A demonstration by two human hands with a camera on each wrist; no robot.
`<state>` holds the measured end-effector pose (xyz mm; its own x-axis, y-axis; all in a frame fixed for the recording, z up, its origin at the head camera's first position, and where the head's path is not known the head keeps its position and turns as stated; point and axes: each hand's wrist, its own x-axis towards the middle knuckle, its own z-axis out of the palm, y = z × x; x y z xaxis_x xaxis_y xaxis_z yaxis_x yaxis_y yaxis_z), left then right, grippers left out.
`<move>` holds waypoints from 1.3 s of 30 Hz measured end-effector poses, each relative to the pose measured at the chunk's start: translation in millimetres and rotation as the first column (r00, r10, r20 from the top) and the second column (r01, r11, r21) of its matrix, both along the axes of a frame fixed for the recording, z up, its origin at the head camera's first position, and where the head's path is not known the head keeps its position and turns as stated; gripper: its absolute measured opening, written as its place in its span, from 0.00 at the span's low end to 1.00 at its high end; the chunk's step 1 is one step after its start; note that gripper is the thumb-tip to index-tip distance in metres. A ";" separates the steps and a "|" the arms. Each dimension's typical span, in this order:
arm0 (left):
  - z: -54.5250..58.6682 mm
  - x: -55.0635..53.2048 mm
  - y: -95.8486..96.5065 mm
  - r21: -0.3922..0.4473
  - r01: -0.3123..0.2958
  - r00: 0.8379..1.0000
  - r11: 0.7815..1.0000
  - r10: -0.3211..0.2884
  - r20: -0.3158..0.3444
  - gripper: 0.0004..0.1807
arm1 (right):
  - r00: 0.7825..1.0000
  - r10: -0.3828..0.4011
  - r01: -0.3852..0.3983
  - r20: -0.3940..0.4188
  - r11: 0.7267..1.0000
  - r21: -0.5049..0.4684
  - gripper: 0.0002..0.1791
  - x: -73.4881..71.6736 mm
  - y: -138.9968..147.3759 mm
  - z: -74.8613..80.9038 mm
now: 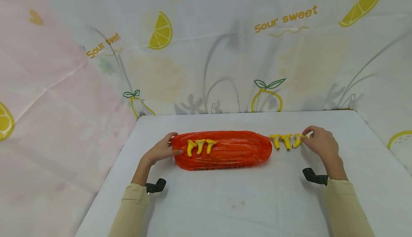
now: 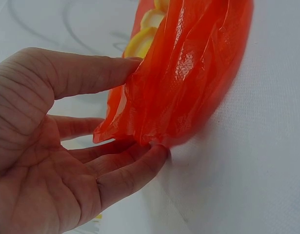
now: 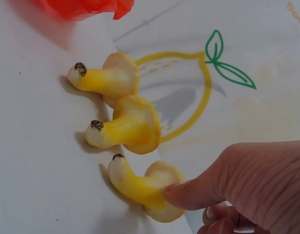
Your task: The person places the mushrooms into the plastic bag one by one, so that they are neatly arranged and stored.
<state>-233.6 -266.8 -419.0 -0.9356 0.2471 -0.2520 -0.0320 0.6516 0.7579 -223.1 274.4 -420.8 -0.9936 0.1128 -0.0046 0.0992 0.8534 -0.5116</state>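
Observation:
A flat red plastic bag [image 1: 231,154] lies across the white table, with three yellow mushrooms [image 1: 200,145] in a row on its left part. My left hand [image 1: 160,150] grips the bag's left end, thumb on top and fingers curled under the gathered edge, as the left wrist view shows. To the right of the bag, three more yellow mushrooms lie side by side on the table. Of these, the rightmost mushroom [image 3: 135,187] is held at its cap by my right hand [image 1: 323,144]. The thumb presses the cap; the other fingertips are hidden behind it.
The white table [image 1: 238,201] ends at the back against a lemon-printed cloth [image 1: 206,51]. A black wrist camera mount [image 1: 156,186] sits on the left wrist and another black mount [image 1: 314,177] on the right.

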 end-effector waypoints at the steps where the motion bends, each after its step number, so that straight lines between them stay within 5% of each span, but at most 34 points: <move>1: -0.2 0.1 0.2 0.001 0.001 1.000 1.000 -0.001 -0.001 0.44 | 1.000 0.005 -0.005 0.003 1.000 0.005 0.13 -0.1 0.6 -0.2; 19: 0.2 -0.1 -0.1 -0.004 -0.002 1.000 1.000 0.002 0.006 0.44 | 0.997 0.065 -0.064 -0.036 0.998 0.008 0.10 3.2 -0.9 8.5; 31: 0.7 -0.2 -0.8 0.006 0.005 1.000 1.000 -0.005 0.003 0.43 | 0.972 0.130 -0.136 -0.197 0.990 -0.020 0.10 4.3 -11.4 29.5; 39: -0.5 -1.9 -0.9 0.006 -0.001 1.000 1.000 0.001 0.007 0.43 | 0.964 0.163 -0.187 -0.212 0.978 -0.094 0.10 1.7 -27.2 39.4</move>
